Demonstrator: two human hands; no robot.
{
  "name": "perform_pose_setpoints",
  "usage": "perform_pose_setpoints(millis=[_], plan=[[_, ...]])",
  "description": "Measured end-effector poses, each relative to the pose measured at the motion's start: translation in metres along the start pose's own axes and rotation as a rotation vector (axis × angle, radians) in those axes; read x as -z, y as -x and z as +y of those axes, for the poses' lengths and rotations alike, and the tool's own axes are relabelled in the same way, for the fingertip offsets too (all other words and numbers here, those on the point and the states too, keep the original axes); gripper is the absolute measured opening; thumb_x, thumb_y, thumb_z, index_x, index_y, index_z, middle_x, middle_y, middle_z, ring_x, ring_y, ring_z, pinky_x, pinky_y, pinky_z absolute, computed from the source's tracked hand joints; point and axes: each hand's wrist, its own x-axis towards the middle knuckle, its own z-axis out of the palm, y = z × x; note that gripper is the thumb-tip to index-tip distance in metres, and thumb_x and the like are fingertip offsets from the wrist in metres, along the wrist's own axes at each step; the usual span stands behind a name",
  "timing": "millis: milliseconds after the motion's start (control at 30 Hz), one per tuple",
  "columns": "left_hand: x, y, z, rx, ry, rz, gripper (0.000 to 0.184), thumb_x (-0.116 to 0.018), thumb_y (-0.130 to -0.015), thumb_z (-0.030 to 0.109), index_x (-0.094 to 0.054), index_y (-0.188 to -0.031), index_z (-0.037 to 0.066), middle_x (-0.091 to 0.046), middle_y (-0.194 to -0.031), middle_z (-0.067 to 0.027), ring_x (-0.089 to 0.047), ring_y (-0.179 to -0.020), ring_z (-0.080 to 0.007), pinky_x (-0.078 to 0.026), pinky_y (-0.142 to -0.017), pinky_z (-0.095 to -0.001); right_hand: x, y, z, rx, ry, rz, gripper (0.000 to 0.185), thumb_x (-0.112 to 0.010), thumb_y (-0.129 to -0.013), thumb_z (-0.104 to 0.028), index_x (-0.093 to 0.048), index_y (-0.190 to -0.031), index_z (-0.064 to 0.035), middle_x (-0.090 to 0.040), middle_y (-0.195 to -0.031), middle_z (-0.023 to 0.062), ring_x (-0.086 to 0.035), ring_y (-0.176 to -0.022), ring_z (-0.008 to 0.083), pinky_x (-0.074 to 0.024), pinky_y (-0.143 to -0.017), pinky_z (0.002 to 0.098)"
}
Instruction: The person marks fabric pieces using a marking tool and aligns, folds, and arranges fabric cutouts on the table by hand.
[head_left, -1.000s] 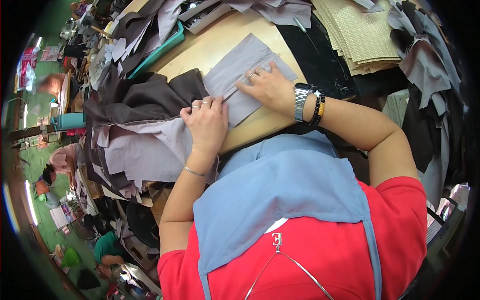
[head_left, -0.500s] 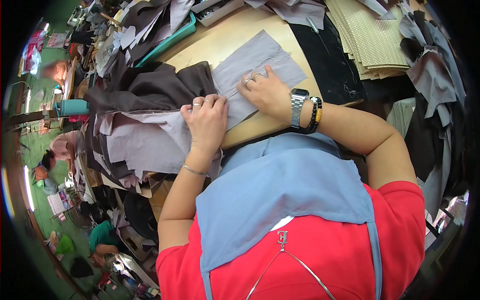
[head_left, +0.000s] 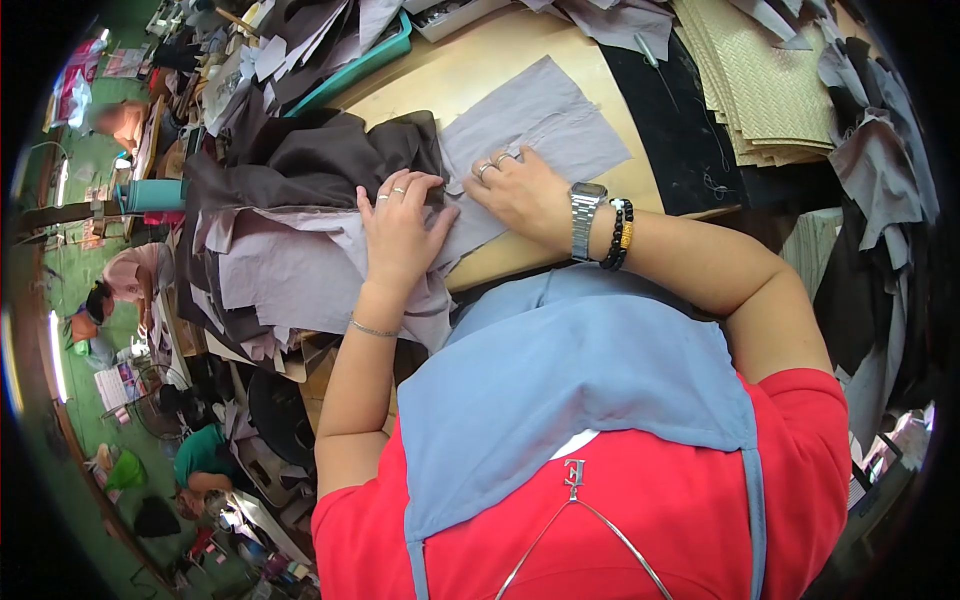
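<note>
My left hand lies on the dark brown cloth and the light grey cloth beside it, fingers spread and thumb apart. Just to its right, my right hand rests bent fingertips on a flat light grey piece of cloth, its fingers apart. The dark cloth lies bunched against the left edge of that flat piece. Both hands wear rings, and a metal watch and beads are on my right wrist. What lies under my palms is hidden.
A teal tray with cloth pieces stands at the back left of the wooden table. An awl-like tool lies on a black strip. Stacked woven-patterned sheets are at right. Other people work at far left.
My left fingers have spread, and the thumb has moved away from the index finger. My right hand has shifted slightly closer to the dark cloth. The whole view has moved a little.
</note>
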Motion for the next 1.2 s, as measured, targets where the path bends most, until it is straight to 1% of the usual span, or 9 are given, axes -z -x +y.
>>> perform_pose_setpoints(millis=[200,433,500,633,767,867,967,1067,1200], plan=[[0.002,0.0,0.002,-0.011,0.008,-0.019,0.031,-0.077,-0.078,0.029,-0.065,-0.105,0.018,-0.061,-0.113,0.0007,-0.054,-0.119,-0.0222,-0.027,-0.105,-0.0693,-0.004,0.0,-0.001,-0.014,-0.063,0.106,0.041,-0.049,-0.092,-0.018,-0.053,-0.133,-0.0169,-0.058,-0.122,0.012,-0.058,-0.111,0.0277,-0.0519,-0.083,0.0483],[0.006,0.004,0.005,-0.073,-0.074,-0.021,0.014,-0.073,-0.082,0.027,-0.071,-0.094,0.019,-0.063,-0.109,0.0024,-0.057,-0.113,-0.0198,-0.025,-0.103,-0.0721,-0.009,0.014,0.016,-0.053,-0.035,0.136,0.04,-0.051,-0.089,-0.014,-0.055,-0.128,-0.0098,-0.058,-0.122,0.0099,-0.059,-0.11,0.0247,-0.0499,-0.085,0.0453],[0.003,0.004,0.008,-0.119,-0.117,0.037,0.017,-0.072,-0.082,0.027,-0.071,-0.098,0.02,-0.062,-0.11,0.0024,-0.056,-0.113,-0.0195,-0.023,-0.104,-0.0716,-0.008,0.024,0.027,-0.118,-0.046,0.188,0.039,-0.053,-0.087,-0.012,-0.056,-0.126,-0.0081,-0.059,-0.121,0.0093,-0.059,-0.11,0.0243,-0.0484,-0.088,0.044],[-0.012,-0.005,0.025,-0.217,-0.115,0.09,0.028,-0.07,-0.084,0.026,-0.068,-0.111,0.019,-0.06,-0.113,0.0022,-0.055,-0.115,-0.0195,-0.021,-0.106,-0.0704,-0.016,0.029,0.029,-0.139,-0.076,0.285,0.035,-0.056,-0.088,-0.017,-0.058,-0.122,-0.0085,-0.059,-0.125,0.01,-0.056,-0.117,0.0258,-0.0454,-0.094,0.0476],[-0.028,-0.01,0.056,-0.126,-0.141,0.051,0.042,-0.064,-0.087,0.032,-0.061,-0.125,0.013,-0.059,-0.117,-0.0015,-0.052,-0.117,-0.0209,-0.021,-0.107,-0.0689,-0.019,0.032,0.028,-0.164,-0.117,0.36,0.035,-0.061,-0.087,-0.021,-0.059,-0.12,-0.0077,-0.06,-0.124,0.0107,-0.055,-0.116,0.0275,-0.0444,-0.096,0.0461],[-0.032,-0.008,0.063,-0.063,-0.113,0.016,0.044,-0.063,-0.088,0.032,-0.059,-0.128,0.012,-0.058,-0.119,-0.0042,-0.052,-0.118,-0.0216,-0.021,-0.107,-0.0686,-0.012,0.042,0.039,-0.227,-0.175,0.4,0.041,-0.066,-0.086,-0.025,-0.059,-0.122,-0.0068,-0.06,-0.122,0.0124,-0.055,-0.114,0.0302,-0.0432,-0.098,0.0434],[-0.035,-0.009,0.066,-0.08,-0.115,0.051,0.046,-0.063,-0.089,0.031,-0.057,-0.129,0.009,-0.057,-0.121,-0.0058,-0.052,-0.118,-0.0227,-0.025,-0.107,-0.0649,-0.006,0.051,0.049,-0.258,-0.184,0.414,0.045,-0.069,-0.085,-0.028,-0.059,-0.123,-0.006,-0.059,-0.123,0.0141,-0.054,-0.115,0.0329,-0.0422,-0.1,0.043],[-0.041,-0.016,0.071,-0.1,-0.028,0.061,0.046,-0.062,-0.089,0.03,-0.057,-0.129,0.008,-0.056,-0.123,-0.0065,-0.052,-0.116,-0.0224,-0.031,-0.105,-0.056,-0.006,0.051,0.05,-0.257,-0.179,0.406,0.045,-0.069,-0.086,-0.029,-0.06,-0.123,-0.0061,-0.058,-0.124,0.0148,-0.054,-0.115,0.0337,-0.0418,-0.1,0.0432],[-0.048,-0.029,0.073,-0.111,0.055,0.123,0.039,-0.063,-0.089,0.029,-0.062,-0.123,0.01,-0.06,-0.116,-0.0063,-0.055,-0.109,-0.0233,-0.037,-0.095,-0.0463,-0.009,0.052,0.053,-0.246,-0.166,0.423,0.043,-0.071,-0.083,-0.029,-0.062,-0.119,-0.0078,-0.06,-0.12,0.0121,-0.055,-0.113,0.0307,-0.0417,-0.098,0.043]])
